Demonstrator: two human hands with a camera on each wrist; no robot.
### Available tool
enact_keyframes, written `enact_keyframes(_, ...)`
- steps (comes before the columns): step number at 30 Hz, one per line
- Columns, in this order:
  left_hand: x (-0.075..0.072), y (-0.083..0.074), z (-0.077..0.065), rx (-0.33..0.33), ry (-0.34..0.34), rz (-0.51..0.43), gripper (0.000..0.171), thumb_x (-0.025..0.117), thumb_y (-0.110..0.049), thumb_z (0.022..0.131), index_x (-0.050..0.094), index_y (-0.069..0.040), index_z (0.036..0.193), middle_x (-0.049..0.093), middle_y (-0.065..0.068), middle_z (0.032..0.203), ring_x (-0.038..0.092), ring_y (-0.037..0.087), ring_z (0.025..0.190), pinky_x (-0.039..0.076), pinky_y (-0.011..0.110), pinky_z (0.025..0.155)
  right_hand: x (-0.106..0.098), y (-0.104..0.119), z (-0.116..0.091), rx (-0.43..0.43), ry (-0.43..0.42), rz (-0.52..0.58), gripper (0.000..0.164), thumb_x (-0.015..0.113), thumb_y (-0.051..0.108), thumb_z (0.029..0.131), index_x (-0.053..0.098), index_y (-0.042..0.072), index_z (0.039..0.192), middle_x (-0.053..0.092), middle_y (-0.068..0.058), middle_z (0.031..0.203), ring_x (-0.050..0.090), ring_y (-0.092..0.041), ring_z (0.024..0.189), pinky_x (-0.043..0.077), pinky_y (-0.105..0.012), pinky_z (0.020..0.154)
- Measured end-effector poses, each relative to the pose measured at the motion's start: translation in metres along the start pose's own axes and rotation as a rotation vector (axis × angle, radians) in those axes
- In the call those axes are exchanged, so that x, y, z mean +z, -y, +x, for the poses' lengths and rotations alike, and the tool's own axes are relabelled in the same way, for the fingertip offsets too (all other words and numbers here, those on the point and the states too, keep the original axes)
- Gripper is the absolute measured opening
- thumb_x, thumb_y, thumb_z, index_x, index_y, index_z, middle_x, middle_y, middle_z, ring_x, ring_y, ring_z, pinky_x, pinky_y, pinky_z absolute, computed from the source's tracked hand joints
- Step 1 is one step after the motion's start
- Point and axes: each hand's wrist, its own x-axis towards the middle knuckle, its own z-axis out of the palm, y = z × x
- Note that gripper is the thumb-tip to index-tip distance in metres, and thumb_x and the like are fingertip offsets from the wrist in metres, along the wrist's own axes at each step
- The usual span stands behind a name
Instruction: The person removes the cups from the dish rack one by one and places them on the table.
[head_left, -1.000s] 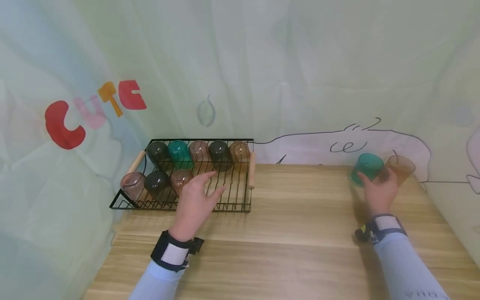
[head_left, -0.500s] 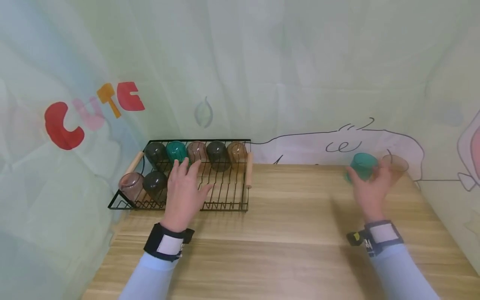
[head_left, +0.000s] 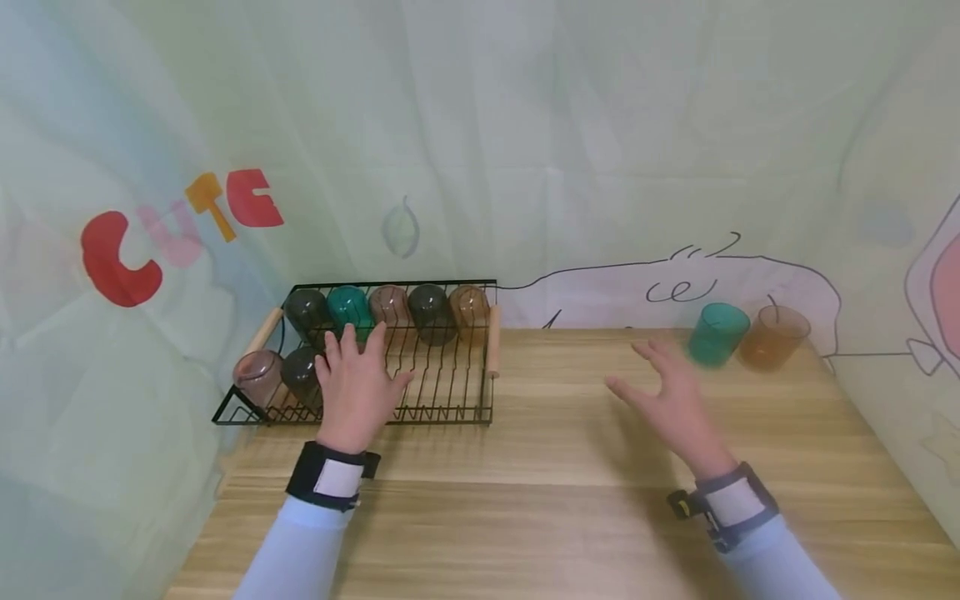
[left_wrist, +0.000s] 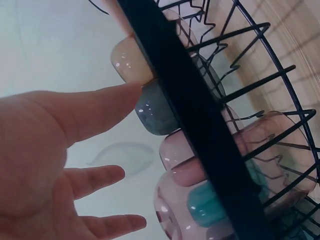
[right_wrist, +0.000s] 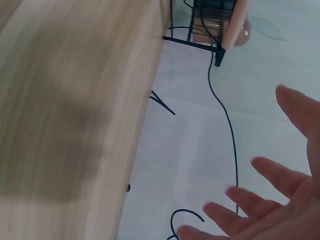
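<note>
Black wire forms the rack (head_left: pixel 450 423) at nine o'clock from the right hand (head_left: pixel 671 404), its glasses (head_left: pixel 390 305) in two rows. Fingers spread wide, the left hand (head_left: pixel 356 392) hovers over the front row; contact cannot be told. The right, also wide, holds nothing, the teal cup (head_left: pixel 718 335) at one o'clock, the amber cup (head_left: pixel 775 339) at two. Handling glasses at the rack seems the step; gripping next calls for narrowing fingers.

Cups (head_left: pixel 431 315) in rack (head_left: pixel 493 342), left of two tumblers (head_left: pixel 717 337)
</note>
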Motion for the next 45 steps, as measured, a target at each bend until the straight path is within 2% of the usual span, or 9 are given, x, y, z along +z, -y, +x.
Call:
enact_keyframes(6,0.006,0.002,0.004,-0.03,0.035,0.016,0.08,0.076,-0.042,0.075,0.04,-0.013,0.141,0.026,0.032,0.145,0.011,0.058,0.135,0.016,0.076,0.1,0.015,-0.008,-0.007,-0.018,0.187,-0.031,0.086,0.056,0.071,0.075,0.044,0.014,0.139,0.03,-0.018,0.15,0.028,-0.039,0.138,0.024,-0.06,0.11)
enact_keyframes(11,0.008,0.004,0.006,-0.055,0.059,0.047,0.077,0.075,-0.039,0.076,0.041,-0.011,0.14,0.026,0.033,0.145,0.01,0.059,0.135,0.017,0.076,0.1,0.02,-0.008,-0.013,-0.052,0.246,-0.012,0.085,0.057,0.07,0.075,0.046,0.013,0.137,0.029,-0.02,0.151,0.026,-0.041,0.138,0.023,-0.061,0.11)
enact_keyframes(16,0.009,0.005,0.005,-0.066,0.074,0.054,0.069,0.074,-0.036,0.078,0.046,-0.007,0.135,0.032,0.033,0.141,0.016,0.058,0.133,0.02,0.076,0.098,0.022,-0.007,-0.015,-0.062,0.265,-0.029,0.083,0.06,0.067,0.076,0.047,0.012,0.136,0.027,-0.02,0.151,0.026,-0.042,0.138,0.024,-0.061,0.109)
enact_keyframes(20,0.012,0.007,0.004,-0.061,0.073,0.058,0.064,0.074,-0.028,0.079,0.048,-0.004,0.132,0.032,0.034,0.14,0.022,0.058,0.131,0.028,0.075,0.094,0.025,-0.008,-0.016,-0.055,0.263,-0.05,0.084,0.059,0.069,0.075,0.047,0.013,0.136,0.027,-0.02,0.151,0.027,-0.042,0.137,0.025,-0.061,0.108)
enact_keyframes(26,0.013,0.01,0.003,-0.015,0.013,0.068,0.046,0.068,-0.012,0.082,0.054,0.001,0.124,0.037,0.034,0.137,0.031,0.058,0.125,0.04,0.073,0.084,0.027,-0.01,-0.017,-0.065,0.256,-0.057,0.085,0.059,0.069,0.074,0.048,0.012,0.136,0.029,-0.021,0.15,0.029,-0.042,0.137,0.026,-0.061,0.108)
enact_keyframes(32,0.013,0.01,0.003,0.003,-0.014,0.071,0.038,0.067,-0.01,0.082,0.059,-0.001,0.118,0.046,0.031,0.127,0.041,0.052,0.117,0.045,0.069,0.078,0.026,-0.009,-0.018,-0.061,0.25,-0.055,0.083,0.06,0.068,0.074,0.048,0.013,0.135,0.03,-0.02,0.15,0.03,-0.042,0.136,0.027,-0.061,0.108)
enact_keyframes(35,0.012,0.01,0.004,0.008,-0.024,0.067,0.034,0.066,-0.01,0.083,0.061,-0.002,0.115,0.05,0.029,0.121,0.045,0.05,0.112,0.047,0.066,0.073,0.025,-0.008,-0.019,-0.05,0.248,-0.048,0.076,0.064,0.061,0.077,0.049,0.013,0.135,0.03,-0.02,0.15,0.03,-0.042,0.136,0.027,-0.061,0.108)
enact_keyframes(40,0.01,0.007,0.004,0.029,-0.039,0.068,0.033,0.067,-0.007,0.082,0.062,-0.002,0.114,0.052,0.029,0.119,0.048,0.051,0.108,0.049,0.065,0.067,0.025,-0.008,-0.02,-0.047,0.243,-0.048,0.069,0.067,0.051,0.08,0.049,0.013,0.135,0.03,-0.02,0.15,0.03,-0.042,0.136,0.027,-0.061,0.107)
enact_keyframes(45,0.005,0.002,0.003,0.053,-0.042,0.055,0.043,0.071,-0.003,0.077,0.059,-0.002,0.118,0.048,0.03,0.127,0.046,0.053,0.113,0.049,0.065,0.068,0.023,-0.009,-0.02,-0.056,0.229,-0.042,0.078,0.062,0.063,0.076,0.048,0.014,0.135,0.029,-0.019,0.15,0.029,-0.042,0.137,0.026,-0.061,0.108)
